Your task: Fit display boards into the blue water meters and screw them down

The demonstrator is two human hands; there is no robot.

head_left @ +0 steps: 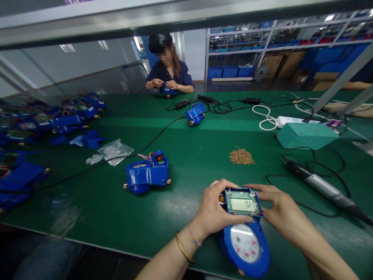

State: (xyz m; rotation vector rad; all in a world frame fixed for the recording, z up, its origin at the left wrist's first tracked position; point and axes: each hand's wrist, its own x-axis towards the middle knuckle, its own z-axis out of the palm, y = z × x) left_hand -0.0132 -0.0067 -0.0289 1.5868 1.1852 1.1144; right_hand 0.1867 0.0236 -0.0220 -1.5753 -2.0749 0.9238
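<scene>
A blue water meter (pixel 246 244) is at the table's near edge, its round dial facing up. In its open housing sits a circuit board with a lit LCD (pixel 242 205). My left hand (pixel 210 210) wraps the housing from the left, thumb across its lower edge and fingers over the far side. At the right side, my right hand (pixel 284 214) holds the housing with its fingers along the far right corner; its thumb is mostly hidden. A second blue water meter (pixel 147 175) with exposed wires lies to the left. Beyond my hands is a pile of small brass-coloured screws (pixel 241 156).
An electric screwdriver (pixel 326 188) with its cable lies right, by a green box (pixel 307 135) and white power strip (pixel 294 121). Many meters (pixel 23 175) crowd the left, near a plastic bag (pixel 115 151). Another meter (pixel 196 113) lies ahead; a person (pixel 170 74) works opposite.
</scene>
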